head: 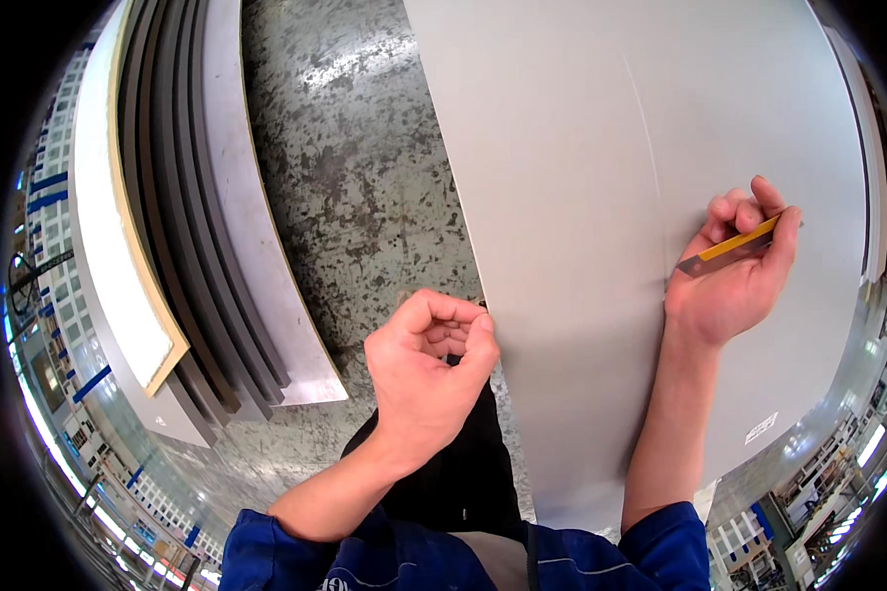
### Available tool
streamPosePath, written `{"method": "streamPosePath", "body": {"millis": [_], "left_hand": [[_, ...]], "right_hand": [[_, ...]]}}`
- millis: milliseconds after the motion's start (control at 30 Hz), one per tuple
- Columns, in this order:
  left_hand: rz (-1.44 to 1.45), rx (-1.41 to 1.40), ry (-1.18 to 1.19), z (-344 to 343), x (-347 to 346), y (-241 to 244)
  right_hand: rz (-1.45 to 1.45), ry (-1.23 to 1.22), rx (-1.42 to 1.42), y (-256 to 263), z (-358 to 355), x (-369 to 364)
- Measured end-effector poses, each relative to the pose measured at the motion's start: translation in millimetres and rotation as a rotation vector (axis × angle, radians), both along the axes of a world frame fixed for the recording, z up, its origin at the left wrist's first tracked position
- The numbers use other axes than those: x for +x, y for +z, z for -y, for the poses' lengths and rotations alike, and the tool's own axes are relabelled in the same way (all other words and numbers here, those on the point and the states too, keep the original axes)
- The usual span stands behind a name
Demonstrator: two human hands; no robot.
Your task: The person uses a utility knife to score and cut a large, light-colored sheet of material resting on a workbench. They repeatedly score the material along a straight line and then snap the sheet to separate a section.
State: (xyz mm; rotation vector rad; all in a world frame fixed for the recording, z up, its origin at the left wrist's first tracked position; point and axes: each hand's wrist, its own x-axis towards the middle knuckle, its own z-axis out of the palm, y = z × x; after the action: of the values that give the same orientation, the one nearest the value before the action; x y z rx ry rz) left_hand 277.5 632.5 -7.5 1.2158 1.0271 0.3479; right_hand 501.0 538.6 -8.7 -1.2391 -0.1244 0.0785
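Observation:
A large flat grey sheet point(562, 221) lies before me on the right. Over it my right hand point(732, 281) is turned palm up, its fingers closed around a slim yellow-and-grey hand tool point(739, 242), possibly a knife. One end of the tool lies across the palm, and the other shows just past the thumb. At the sheet's left edge is my left hand point(436, 362), its thumb and forefinger tips together. Whether they pinch the edge or something small is unclear. A faint pale line point(644, 122) runs along the sheet, away from my right wrist.
Several long dark grey strips or panels point(192, 221) lie stacked at the left. Beside them is a white panel point(96, 185) with a tan edge. Between stack and sheet shows a worn, mottled floor point(355, 170). A printed label point(761, 428) sits near the sheet's lower right corner.

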Motion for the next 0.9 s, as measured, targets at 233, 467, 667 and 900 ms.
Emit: {"method": "streamPosePath", "body": {"millis": [233,467,667,900], "left_hand": [[-0.025,-0.02,-0.019,-7,3,1],[-0.015,-0.108,0.01,-24,18,5],[0.004,-0.141,-0.007,-15,7,6],[0.026,-0.135,-0.013,-12,7,2]], "right_hand": [[0.002,-0.004,-0.005,0,1,0],[0.004,-0.011,-0.019,-1,0,1],[0.005,-0.012,-0.03,1,-1,1],[0.007,-0.012,-0.027,0,1,2]]}}
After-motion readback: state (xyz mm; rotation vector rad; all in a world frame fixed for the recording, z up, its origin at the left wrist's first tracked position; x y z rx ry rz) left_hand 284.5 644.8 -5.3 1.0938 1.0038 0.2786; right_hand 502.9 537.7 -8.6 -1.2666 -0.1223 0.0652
